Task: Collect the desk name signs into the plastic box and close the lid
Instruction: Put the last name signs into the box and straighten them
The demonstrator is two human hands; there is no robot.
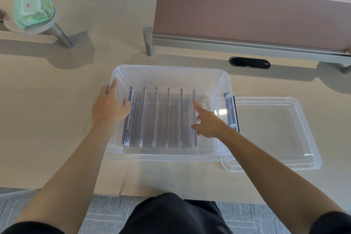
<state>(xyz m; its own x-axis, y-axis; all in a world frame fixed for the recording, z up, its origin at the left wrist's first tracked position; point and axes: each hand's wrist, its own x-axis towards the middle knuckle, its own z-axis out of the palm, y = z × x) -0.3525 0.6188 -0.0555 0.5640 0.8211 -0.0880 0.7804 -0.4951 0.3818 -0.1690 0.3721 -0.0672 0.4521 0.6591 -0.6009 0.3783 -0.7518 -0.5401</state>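
head cam: clear plastic box (171, 74) on counter (57, 119), six name signs (161, 119) upright in a row inside. left hand (109, 108) open, fingers over box's left rim, touching leftmost sign. right hand (209, 121) inside box, index out on rightmost sign, gripping nothing. lid (275, 129) flat just right of box, off.

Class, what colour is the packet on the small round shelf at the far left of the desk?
Pale mint green with a white flap, the packet shows best in the head view.
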